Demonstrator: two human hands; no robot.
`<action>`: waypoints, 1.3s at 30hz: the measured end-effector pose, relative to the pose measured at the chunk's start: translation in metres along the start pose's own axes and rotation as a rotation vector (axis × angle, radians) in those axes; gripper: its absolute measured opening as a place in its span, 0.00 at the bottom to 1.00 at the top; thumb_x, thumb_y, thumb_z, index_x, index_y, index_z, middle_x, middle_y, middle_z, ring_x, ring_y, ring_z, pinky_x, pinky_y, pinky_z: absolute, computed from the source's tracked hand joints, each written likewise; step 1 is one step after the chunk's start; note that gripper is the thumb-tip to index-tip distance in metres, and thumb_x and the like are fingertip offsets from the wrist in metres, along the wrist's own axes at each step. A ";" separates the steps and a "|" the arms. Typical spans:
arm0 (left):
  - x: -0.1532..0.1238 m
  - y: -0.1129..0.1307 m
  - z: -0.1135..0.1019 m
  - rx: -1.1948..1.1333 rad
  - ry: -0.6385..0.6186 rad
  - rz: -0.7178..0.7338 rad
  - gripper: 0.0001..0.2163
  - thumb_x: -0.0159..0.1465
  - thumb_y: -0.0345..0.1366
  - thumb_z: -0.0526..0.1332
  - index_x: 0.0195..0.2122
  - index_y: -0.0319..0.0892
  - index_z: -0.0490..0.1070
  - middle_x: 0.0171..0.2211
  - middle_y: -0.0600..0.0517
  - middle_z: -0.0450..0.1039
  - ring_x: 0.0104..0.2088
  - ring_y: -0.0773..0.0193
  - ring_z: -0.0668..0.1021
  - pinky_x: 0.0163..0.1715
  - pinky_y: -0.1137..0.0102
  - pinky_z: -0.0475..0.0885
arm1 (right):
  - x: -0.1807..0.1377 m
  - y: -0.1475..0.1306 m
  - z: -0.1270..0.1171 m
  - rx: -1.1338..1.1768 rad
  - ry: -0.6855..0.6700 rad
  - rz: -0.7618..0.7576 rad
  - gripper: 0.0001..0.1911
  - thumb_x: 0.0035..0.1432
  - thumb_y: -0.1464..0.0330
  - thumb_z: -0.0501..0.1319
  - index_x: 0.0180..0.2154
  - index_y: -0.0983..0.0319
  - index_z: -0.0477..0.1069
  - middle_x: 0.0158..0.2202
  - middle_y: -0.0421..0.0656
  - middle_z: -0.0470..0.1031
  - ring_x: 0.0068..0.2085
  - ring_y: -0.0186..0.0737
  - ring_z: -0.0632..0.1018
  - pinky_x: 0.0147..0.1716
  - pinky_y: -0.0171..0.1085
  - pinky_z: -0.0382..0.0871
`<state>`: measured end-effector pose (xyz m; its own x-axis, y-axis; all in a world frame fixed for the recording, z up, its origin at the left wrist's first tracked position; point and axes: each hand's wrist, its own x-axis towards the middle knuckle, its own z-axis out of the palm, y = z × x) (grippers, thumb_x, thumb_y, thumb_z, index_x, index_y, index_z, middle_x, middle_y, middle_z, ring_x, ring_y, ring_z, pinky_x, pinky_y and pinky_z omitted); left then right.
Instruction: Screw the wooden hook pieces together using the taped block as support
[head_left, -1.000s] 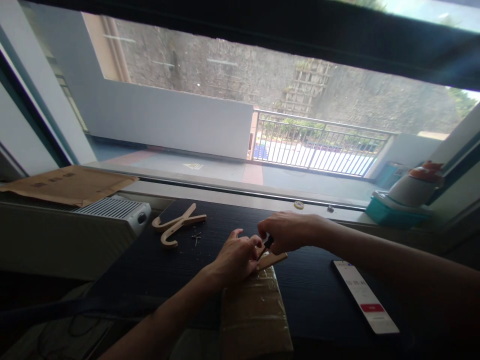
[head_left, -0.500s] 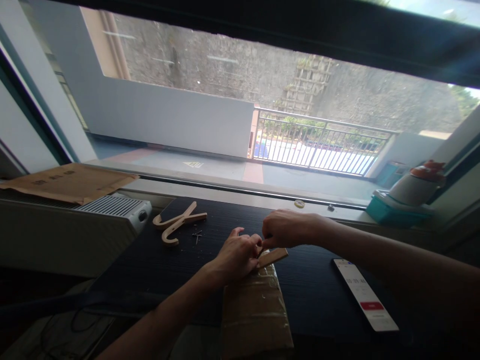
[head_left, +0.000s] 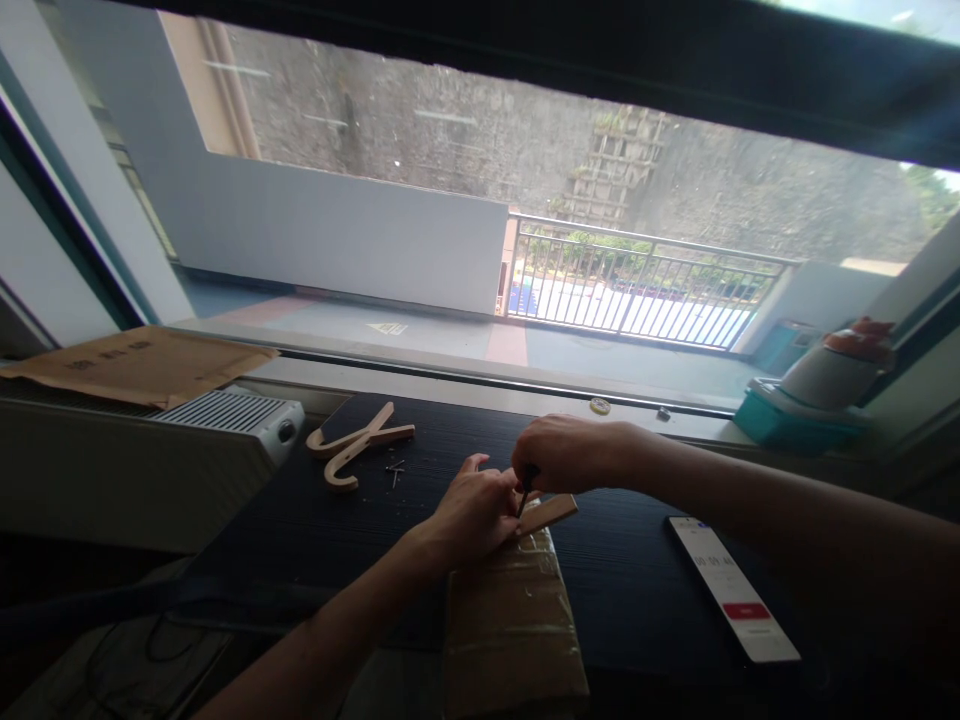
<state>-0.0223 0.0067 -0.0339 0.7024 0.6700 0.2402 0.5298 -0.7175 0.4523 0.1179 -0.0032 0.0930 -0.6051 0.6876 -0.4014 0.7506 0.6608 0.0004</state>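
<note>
My right hand (head_left: 564,452) is closed round the dark handle of a screwdriver (head_left: 524,497), its thin shaft pointing down at a wooden piece (head_left: 550,513). Under my left hand (head_left: 480,508) that flat piece is pinned against the end of a taped cardboard box (head_left: 517,630). The far end of the wood sticks out to the right; my left fingers cover the rest. Whether a screw sits under the tip is hidden. Off to the left on the dark table (head_left: 300,530) lie curved wooden hooks (head_left: 360,447), crossed over each other, with several small screws (head_left: 395,470) beside them.
A phone (head_left: 735,590) showing a running timer lies to the right. On the window sill are a roll of tape (head_left: 599,406), a small dark object (head_left: 663,413) and a teal box (head_left: 787,415). A brown envelope (head_left: 135,365) rests on a white appliance (head_left: 240,410) at left.
My right hand has shifted slightly left and turned, so more of the screwdriver shows and it stands more upright. My left hand and the wooden piece stay nearly in place.
</note>
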 end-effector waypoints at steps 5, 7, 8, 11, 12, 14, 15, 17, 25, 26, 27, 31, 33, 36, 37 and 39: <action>0.000 0.003 -0.002 -0.004 -0.019 0.004 0.07 0.54 0.28 0.58 0.34 0.44 0.70 0.25 0.57 0.76 0.32 0.63 0.77 0.57 0.50 0.51 | -0.001 -0.006 0.002 -0.030 -0.008 0.113 0.13 0.56 0.66 0.57 0.32 0.68 0.76 0.25 0.43 0.72 0.24 0.31 0.68 0.24 0.32 0.54; -0.001 0.004 -0.004 0.007 -0.025 0.008 0.06 0.54 0.28 0.58 0.33 0.44 0.70 0.26 0.56 0.76 0.32 0.63 0.77 0.56 0.49 0.50 | -0.002 -0.011 0.000 -0.053 -0.006 0.155 0.14 0.57 0.66 0.55 0.32 0.68 0.75 0.26 0.44 0.73 0.25 0.32 0.69 0.24 0.32 0.54; -0.001 0.005 -0.004 0.008 -0.028 0.012 0.06 0.54 0.28 0.58 0.32 0.44 0.71 0.26 0.56 0.76 0.32 0.63 0.77 0.56 0.49 0.50 | -0.002 -0.014 -0.001 -0.065 -0.010 0.160 0.13 0.57 0.66 0.56 0.33 0.67 0.75 0.26 0.44 0.73 0.26 0.32 0.69 0.25 0.33 0.54; 0.000 0.005 -0.005 0.007 -0.026 0.010 0.05 0.54 0.30 0.59 0.32 0.43 0.71 0.27 0.55 0.76 0.32 0.62 0.77 0.56 0.51 0.51 | -0.004 -0.018 -0.006 -0.093 -0.042 0.152 0.11 0.51 0.67 0.61 0.37 0.65 0.75 0.30 0.44 0.74 0.28 0.34 0.71 0.25 0.33 0.55; 0.000 0.005 -0.005 0.010 -0.024 0.006 0.05 0.54 0.30 0.59 0.32 0.43 0.71 0.27 0.55 0.76 0.32 0.61 0.78 0.57 0.51 0.52 | -0.005 -0.017 -0.007 -0.099 -0.048 0.139 0.12 0.50 0.69 0.62 0.38 0.64 0.75 0.31 0.43 0.75 0.29 0.35 0.71 0.25 0.33 0.55; 0.000 0.005 -0.004 0.016 -0.021 -0.003 0.03 0.53 0.30 0.59 0.30 0.43 0.70 0.26 0.56 0.76 0.33 0.60 0.78 0.57 0.52 0.52 | -0.005 -0.016 -0.008 -0.111 -0.045 0.109 0.10 0.50 0.73 0.61 0.37 0.63 0.75 0.31 0.43 0.75 0.29 0.34 0.71 0.24 0.32 0.54; 0.000 0.005 -0.004 0.017 -0.022 -0.004 0.02 0.53 0.30 0.59 0.28 0.43 0.69 0.26 0.56 0.76 0.33 0.60 0.78 0.57 0.53 0.52 | -0.004 -0.015 -0.007 -0.115 -0.036 0.092 0.09 0.52 0.74 0.60 0.36 0.64 0.75 0.31 0.43 0.75 0.29 0.33 0.71 0.24 0.32 0.54; 0.000 0.005 -0.004 0.012 -0.021 -0.007 0.02 0.53 0.30 0.59 0.25 0.43 0.68 0.25 0.56 0.75 0.33 0.60 0.78 0.57 0.53 0.52 | -0.004 -0.012 -0.005 -0.115 -0.024 0.067 0.08 0.54 0.74 0.58 0.33 0.65 0.75 0.30 0.43 0.74 0.28 0.33 0.70 0.24 0.32 0.54; -0.001 0.004 -0.003 0.000 -0.039 0.005 0.04 0.55 0.29 0.57 0.28 0.43 0.69 0.27 0.57 0.75 0.32 0.64 0.77 0.58 0.51 0.48 | -0.006 -0.012 -0.001 -0.096 -0.023 0.176 0.12 0.57 0.65 0.58 0.35 0.67 0.75 0.29 0.45 0.74 0.28 0.35 0.71 0.25 0.34 0.55; 0.000 0.003 -0.002 0.000 -0.042 0.002 0.03 0.55 0.29 0.57 0.27 0.43 0.69 0.28 0.57 0.75 0.32 0.64 0.76 0.58 0.51 0.48 | -0.007 -0.013 -0.003 -0.096 -0.035 0.187 0.12 0.55 0.65 0.59 0.37 0.66 0.75 0.30 0.45 0.75 0.30 0.36 0.72 0.25 0.34 0.55; 0.000 0.003 -0.002 0.003 -0.044 -0.007 0.03 0.55 0.30 0.58 0.26 0.43 0.69 0.28 0.57 0.75 0.32 0.64 0.76 0.58 0.51 0.48 | -0.007 -0.013 -0.005 -0.092 -0.043 0.191 0.12 0.53 0.66 0.60 0.39 0.64 0.75 0.32 0.45 0.75 0.31 0.37 0.73 0.25 0.34 0.55; 0.000 0.003 -0.002 0.022 -0.048 -0.017 0.02 0.55 0.31 0.59 0.28 0.43 0.70 0.27 0.56 0.75 0.33 0.63 0.76 0.58 0.53 0.49 | -0.008 -0.010 -0.007 -0.072 -0.026 0.140 0.13 0.50 0.72 0.60 0.39 0.61 0.75 0.34 0.43 0.76 0.33 0.37 0.73 0.25 0.33 0.54; 0.000 0.004 -0.002 0.026 -0.047 -0.010 0.02 0.55 0.31 0.58 0.28 0.43 0.70 0.29 0.56 0.76 0.34 0.63 0.76 0.58 0.53 0.49 | -0.007 -0.006 -0.004 -0.067 0.006 0.100 0.10 0.51 0.73 0.58 0.36 0.62 0.75 0.32 0.42 0.76 0.32 0.36 0.73 0.25 0.33 0.54; 0.000 0.005 -0.001 0.038 -0.042 -0.029 0.03 0.56 0.31 0.58 0.30 0.43 0.70 0.27 0.56 0.75 0.33 0.63 0.76 0.58 0.53 0.49 | -0.006 -0.001 0.001 -0.038 0.048 0.082 0.09 0.54 0.70 0.57 0.34 0.63 0.75 0.31 0.42 0.75 0.31 0.35 0.72 0.25 0.32 0.54; 0.000 0.005 -0.001 0.041 -0.040 -0.032 0.04 0.56 0.31 0.58 0.31 0.44 0.71 0.26 0.56 0.75 0.33 0.63 0.76 0.58 0.53 0.49 | -0.005 0.000 0.003 -0.033 0.055 0.091 0.09 0.54 0.68 0.57 0.34 0.63 0.75 0.30 0.43 0.75 0.31 0.35 0.72 0.25 0.32 0.54; -0.001 0.004 -0.001 0.039 -0.039 -0.018 0.06 0.57 0.32 0.58 0.35 0.44 0.71 0.27 0.56 0.75 0.33 0.63 0.76 0.58 0.53 0.48 | -0.006 0.001 0.005 -0.040 0.059 0.126 0.11 0.55 0.64 0.57 0.33 0.63 0.75 0.29 0.43 0.75 0.29 0.35 0.72 0.24 0.33 0.53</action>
<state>-0.0211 0.0037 -0.0318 0.7105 0.6752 0.1984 0.5596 -0.7130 0.4225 0.1233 -0.0086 0.0907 -0.5226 0.7814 -0.3411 0.8110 0.5790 0.0838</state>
